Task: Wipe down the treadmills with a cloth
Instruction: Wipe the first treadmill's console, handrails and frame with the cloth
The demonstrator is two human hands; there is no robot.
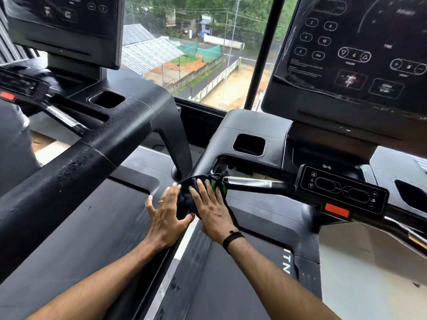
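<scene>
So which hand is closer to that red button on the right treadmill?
Right. The right hand lies flat on the cloth, left of and level with the red button. The left hand is farther left, on the cloth's other side.

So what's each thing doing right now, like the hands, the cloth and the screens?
Left hand: fingers straight, touching the cloth.
Right hand: flat, pressing the cloth.
Cloth: bunched on the right treadmill's handlebar.
Left screen: dark.
Right screen: dark.
Cup holder: empty.
</scene>
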